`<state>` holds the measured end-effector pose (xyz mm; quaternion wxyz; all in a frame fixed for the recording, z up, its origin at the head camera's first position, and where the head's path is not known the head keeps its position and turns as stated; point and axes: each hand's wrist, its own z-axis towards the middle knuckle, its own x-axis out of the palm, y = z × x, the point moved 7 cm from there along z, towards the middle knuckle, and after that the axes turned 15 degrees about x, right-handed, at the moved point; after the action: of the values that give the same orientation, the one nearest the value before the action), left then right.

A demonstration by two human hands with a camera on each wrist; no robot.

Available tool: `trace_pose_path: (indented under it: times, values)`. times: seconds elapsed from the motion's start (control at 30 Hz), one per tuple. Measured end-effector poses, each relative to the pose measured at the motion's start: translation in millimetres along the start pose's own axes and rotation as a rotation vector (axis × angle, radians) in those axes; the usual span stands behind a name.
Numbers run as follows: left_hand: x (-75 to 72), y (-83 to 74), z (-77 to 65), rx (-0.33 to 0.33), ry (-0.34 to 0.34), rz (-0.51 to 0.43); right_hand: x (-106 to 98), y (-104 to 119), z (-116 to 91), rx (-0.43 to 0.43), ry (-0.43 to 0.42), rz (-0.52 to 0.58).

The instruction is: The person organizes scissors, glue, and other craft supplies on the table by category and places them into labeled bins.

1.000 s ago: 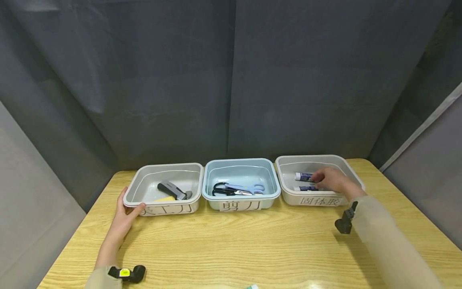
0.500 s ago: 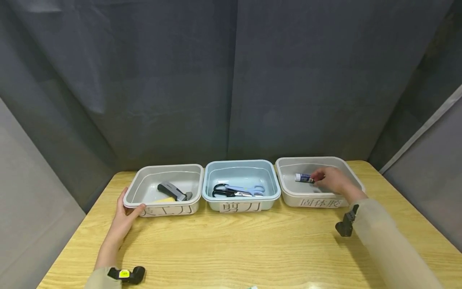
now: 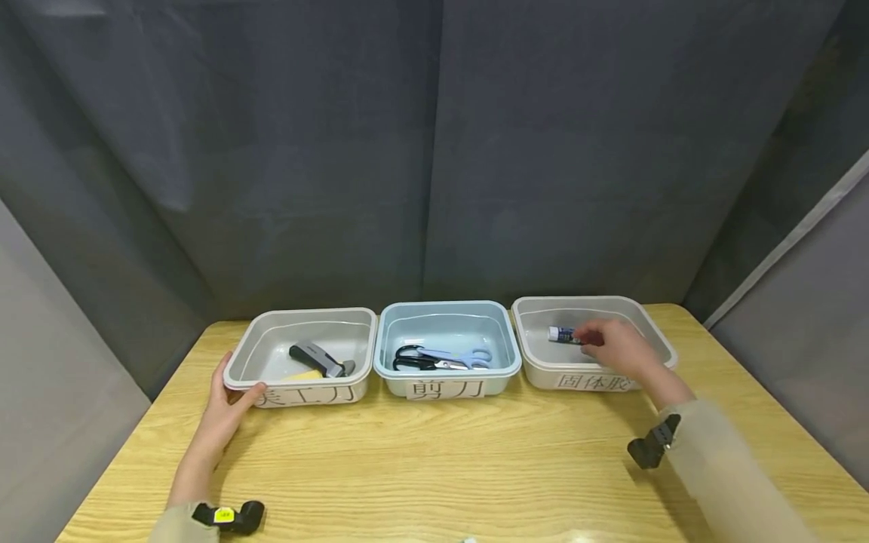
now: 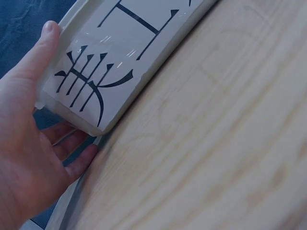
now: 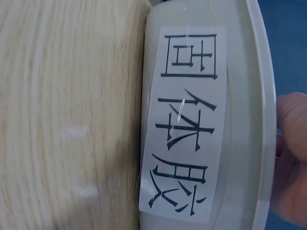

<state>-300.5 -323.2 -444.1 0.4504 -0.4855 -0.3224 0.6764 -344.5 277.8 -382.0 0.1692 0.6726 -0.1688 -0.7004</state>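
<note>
My left hand (image 3: 222, 403) holds the front left corner of the left grey bin (image 3: 237, 362). In the left wrist view its thumb lies along the rim and the other fingers curl against the side. My right hand (image 3: 614, 348) is over the right grey bin (image 3: 652, 324). A blue glue stick (image 3: 560, 335) with a white end lies in that bin, its far end at my fingertips. Thumb and forefinger look apart. In the right wrist view the bin's front wall partly hides this hand (image 5: 293, 143).
The middle blue bin (image 3: 448, 305) holds black scissors (image 3: 416, 363) and blue scissors (image 3: 468, 356). A grey-black cutter (image 3: 315, 357) and something yellow (image 3: 305, 375) lie in the left bin. A small pale object (image 3: 468, 540) shows at the bottom edge of the wooden table (image 3: 407, 467).
A second glue stick, seen lower in the right bin a second ago, is out of sight. My right hand has shifted and turned slightly. The left hand keeps its hold.
</note>
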Motion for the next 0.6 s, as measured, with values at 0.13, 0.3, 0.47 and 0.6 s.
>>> trace_pose_path:
  times: [0.13, 0.3, 0.47, 0.6]
  values:
    - [-1.0, -0.3, -0.1, 0.002, -0.002, -0.008, -2, 7, -8, -0.013, -0.041, 0.01]
    - [0.7, -1.3, 1.9, 0.01, -0.002, -0.017, -3, 20, -23, -0.074, -0.123, 0.041]
    - [1.2, -0.6, 2.3, 0.002, -0.002, -0.019, 2, 32, -40, -0.116, -0.228, 0.067]
    - [-0.1, 0.2, 2.1, -0.005, -0.01, -0.012, 3, 39, -49, -0.111, -0.297, 0.09]
